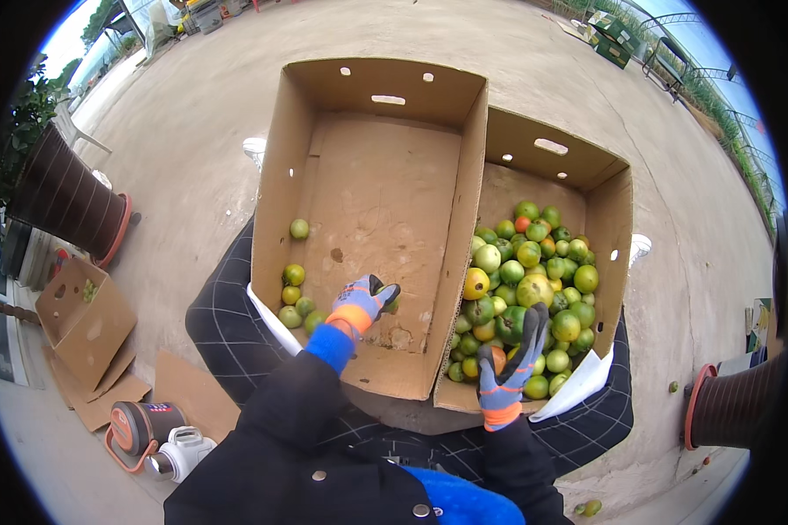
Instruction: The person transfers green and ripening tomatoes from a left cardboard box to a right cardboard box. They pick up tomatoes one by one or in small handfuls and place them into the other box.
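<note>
Two cardboard boxes stand side by side before me. In the left cardboard box [384, 164], several green tomatoes [293, 274] lie along the left wall. My left hand [361, 302], in a grey, orange and black work glove, is low inside this box, its fingers closed on a green tomato [389, 298] that they partly hide. The right cardboard box [532, 177] holds a heap of mostly green tomatoes [534, 290], with some yellowish and orange ones. Over the near part of that heap is my right hand [512, 367], gloved alike, fingers spread, with an orange tomato [498, 359] between thumb and fingers; whether it is gripped I cannot tell.
At the left are a large brown planter [72, 190], another cardboard box [88, 315], a grey lidded container [141, 426] and a white flask [185, 453]. A second planter [729, 403] stands at the right. A few tomatoes [591, 507] lie on the concrete floor. Green boxes [612, 39] are farther back.
</note>
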`<state>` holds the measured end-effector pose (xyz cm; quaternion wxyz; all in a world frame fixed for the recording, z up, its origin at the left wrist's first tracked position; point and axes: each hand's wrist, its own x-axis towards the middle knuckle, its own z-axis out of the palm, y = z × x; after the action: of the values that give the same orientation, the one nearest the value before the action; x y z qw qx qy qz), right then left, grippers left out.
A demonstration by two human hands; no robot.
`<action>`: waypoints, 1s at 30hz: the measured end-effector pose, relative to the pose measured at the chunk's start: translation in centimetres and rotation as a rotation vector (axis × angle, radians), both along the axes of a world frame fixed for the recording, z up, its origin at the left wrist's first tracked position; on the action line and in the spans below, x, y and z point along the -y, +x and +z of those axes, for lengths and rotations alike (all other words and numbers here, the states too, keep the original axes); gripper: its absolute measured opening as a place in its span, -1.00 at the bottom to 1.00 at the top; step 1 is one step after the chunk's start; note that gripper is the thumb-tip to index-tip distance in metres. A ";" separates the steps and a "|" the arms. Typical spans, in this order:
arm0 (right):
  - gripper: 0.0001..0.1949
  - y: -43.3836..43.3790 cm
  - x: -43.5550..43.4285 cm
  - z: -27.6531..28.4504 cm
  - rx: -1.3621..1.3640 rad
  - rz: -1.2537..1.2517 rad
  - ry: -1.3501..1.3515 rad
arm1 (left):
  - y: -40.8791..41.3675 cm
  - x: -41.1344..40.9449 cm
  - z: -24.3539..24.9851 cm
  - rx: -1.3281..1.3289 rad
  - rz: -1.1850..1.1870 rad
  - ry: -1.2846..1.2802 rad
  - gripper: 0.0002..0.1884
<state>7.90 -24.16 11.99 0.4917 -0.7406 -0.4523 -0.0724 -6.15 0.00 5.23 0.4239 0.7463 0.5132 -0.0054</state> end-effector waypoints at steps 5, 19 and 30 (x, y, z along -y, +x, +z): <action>-0.19 -0.7 -0.6 1.1 0.323 0.312 -0.054 | 0.5 10.4 9.7 0.798 -0.102 -0.229 -0.73; -0.28 0.7 -0.2 -0.8 -0.208 -0.295 0.144 | -1.2 0.5 3.9 -0.527 -0.317 0.457 -0.44; -0.38 -0.6 -0.4 0.6 -0.061 -0.107 0.057 | -1.9 -0.6 -5.4 -1.260 -0.619 0.322 -0.59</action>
<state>7.27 -23.78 12.54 0.5216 -0.7512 -0.3947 -0.0889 -8.09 0.58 -0.14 -0.0889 0.7657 0.4197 -0.4793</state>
